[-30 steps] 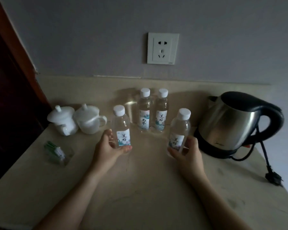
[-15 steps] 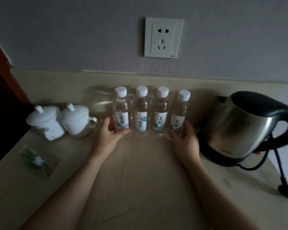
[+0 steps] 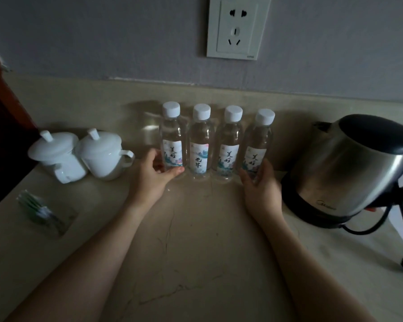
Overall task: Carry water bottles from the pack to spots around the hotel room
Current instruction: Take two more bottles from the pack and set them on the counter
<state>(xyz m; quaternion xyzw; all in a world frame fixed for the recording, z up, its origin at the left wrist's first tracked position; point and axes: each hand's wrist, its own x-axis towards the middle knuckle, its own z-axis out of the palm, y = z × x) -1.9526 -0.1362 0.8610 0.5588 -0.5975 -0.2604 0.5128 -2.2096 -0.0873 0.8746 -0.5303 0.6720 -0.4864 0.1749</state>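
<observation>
Several clear water bottles with white caps stand upright in a tight row against the back splash of a beige stone counter. My left hand is wrapped around the base of the leftmost bottle. My right hand grips the base of the rightmost bottle. Between them stand two untouched bottles. All bases rest on the counter.
A steel electric kettle with a black cord sits close on the right. Two white lidded cups stand at the left, a small clear packet in front of them. A wall socket is above. Dark wood borders the far left.
Both hands pushed their bottles back from the counter's middle into line with the two rear bottles, forming one row. The view has come closer.
</observation>
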